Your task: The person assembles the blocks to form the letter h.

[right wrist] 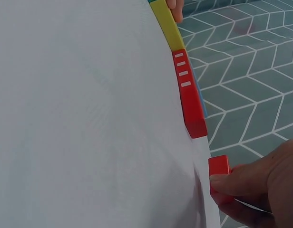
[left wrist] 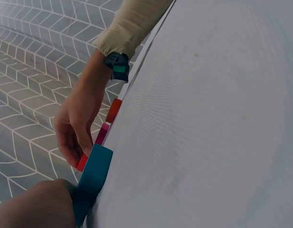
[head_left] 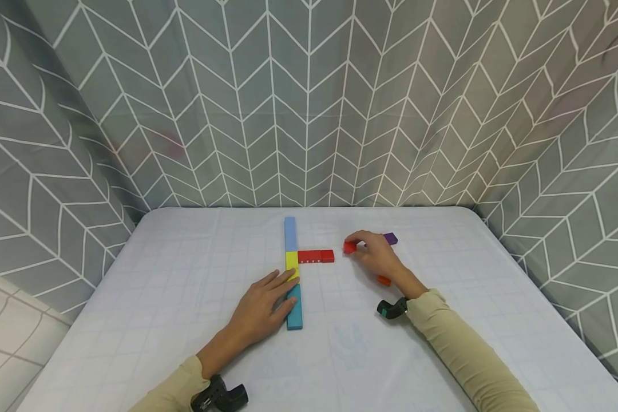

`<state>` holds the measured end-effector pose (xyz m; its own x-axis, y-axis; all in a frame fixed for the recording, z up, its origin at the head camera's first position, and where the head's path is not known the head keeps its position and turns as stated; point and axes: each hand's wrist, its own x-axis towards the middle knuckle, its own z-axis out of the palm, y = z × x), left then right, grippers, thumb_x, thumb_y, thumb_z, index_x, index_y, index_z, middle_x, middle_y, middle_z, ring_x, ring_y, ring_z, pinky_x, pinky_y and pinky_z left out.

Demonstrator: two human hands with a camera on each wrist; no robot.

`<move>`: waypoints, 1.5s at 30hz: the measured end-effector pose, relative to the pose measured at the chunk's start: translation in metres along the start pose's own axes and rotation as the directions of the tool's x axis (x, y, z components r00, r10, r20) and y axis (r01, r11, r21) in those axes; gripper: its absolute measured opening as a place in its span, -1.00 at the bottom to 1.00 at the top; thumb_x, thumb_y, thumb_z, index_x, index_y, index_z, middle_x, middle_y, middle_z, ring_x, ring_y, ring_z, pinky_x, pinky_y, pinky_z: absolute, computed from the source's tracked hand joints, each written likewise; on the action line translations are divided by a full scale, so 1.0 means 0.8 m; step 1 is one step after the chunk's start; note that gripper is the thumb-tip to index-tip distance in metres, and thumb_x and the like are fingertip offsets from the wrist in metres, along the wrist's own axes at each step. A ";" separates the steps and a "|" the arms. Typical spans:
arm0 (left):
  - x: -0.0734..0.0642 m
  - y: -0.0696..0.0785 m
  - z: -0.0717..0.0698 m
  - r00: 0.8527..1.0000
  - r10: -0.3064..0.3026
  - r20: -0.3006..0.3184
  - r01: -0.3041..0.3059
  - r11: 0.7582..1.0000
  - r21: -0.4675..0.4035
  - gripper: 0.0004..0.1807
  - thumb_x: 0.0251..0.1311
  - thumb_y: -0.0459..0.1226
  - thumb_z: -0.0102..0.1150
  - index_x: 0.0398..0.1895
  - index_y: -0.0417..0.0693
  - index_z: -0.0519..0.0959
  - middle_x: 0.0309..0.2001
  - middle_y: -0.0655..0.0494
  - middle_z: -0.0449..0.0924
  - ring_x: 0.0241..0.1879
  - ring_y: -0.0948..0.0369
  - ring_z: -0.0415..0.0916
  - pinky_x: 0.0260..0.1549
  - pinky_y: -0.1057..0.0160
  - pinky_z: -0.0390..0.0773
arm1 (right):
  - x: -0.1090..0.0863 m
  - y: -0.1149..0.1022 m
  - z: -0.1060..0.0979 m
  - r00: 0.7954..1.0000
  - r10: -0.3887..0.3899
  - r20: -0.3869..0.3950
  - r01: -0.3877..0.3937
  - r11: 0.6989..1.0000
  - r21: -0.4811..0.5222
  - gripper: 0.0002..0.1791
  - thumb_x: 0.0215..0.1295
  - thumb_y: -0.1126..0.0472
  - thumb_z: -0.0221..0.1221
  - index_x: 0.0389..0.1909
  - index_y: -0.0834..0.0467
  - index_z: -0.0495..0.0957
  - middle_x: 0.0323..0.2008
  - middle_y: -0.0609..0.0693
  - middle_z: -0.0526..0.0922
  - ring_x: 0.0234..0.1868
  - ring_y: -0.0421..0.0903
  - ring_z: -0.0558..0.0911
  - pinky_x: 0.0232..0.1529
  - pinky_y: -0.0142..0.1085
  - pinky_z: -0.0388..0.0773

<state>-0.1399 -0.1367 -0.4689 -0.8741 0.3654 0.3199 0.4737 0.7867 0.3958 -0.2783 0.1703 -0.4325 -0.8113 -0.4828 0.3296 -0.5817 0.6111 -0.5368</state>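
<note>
Head view: on a white table, the left hand lies, fingers outstretched and gripping nothing, over the yellow block and teal block, apparently steadying them. The right hand pinches a small red block near the red bar. No lettering is readable, only white marks on the bar.
</note>
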 end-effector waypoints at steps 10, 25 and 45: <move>0.000 0.000 0.002 1.000 0.014 -0.020 -0.014 1.000 -0.003 -0.46 0.45 -0.07 0.21 0.43 -0.02 0.54 0.46 0.06 0.42 0.47 -0.12 0.28 0.34 -0.24 0.33 | -0.002 -0.006 0.006 0.999 0.005 0.047 -0.006 1.000 0.020 -0.67 0.22 0.52 0.35 0.01 0.30 0.70 -0.05 0.09 0.74 0.04 0.13 0.67 0.13 0.10 0.59; 0.000 0.001 -0.002 1.000 -0.006 0.016 0.006 1.000 -0.011 -0.45 0.47 -0.03 0.18 0.46 0.04 0.52 0.49 0.11 0.38 0.49 -0.08 0.24 0.37 -0.20 0.31 | -0.003 -0.013 0.014 0.996 -0.004 0.089 0.001 0.999 0.035 -0.66 0.25 0.52 0.32 0.04 0.25 0.71 0.00 0.08 0.73 0.11 0.11 0.65 0.17 0.07 0.57; 0.000 0.000 0.000 1.000 0.007 -0.001 -0.007 1.000 -0.007 -0.46 0.46 -0.06 0.20 0.45 0.02 0.53 0.48 0.09 0.39 0.49 -0.09 0.25 0.35 -0.22 0.33 | -0.001 -0.019 0.016 0.993 -0.017 0.117 0.015 1.000 0.026 -0.67 0.26 0.51 0.33 0.02 0.23 0.71 0.02 0.07 0.73 0.13 0.11 0.64 0.18 0.06 0.57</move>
<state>-0.1401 -0.1366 -0.4687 -0.8707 0.3707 0.3233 0.4808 0.7804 0.3999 -0.2685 0.1535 -0.4344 -0.7888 -0.5634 0.2459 -0.5917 0.5875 -0.5520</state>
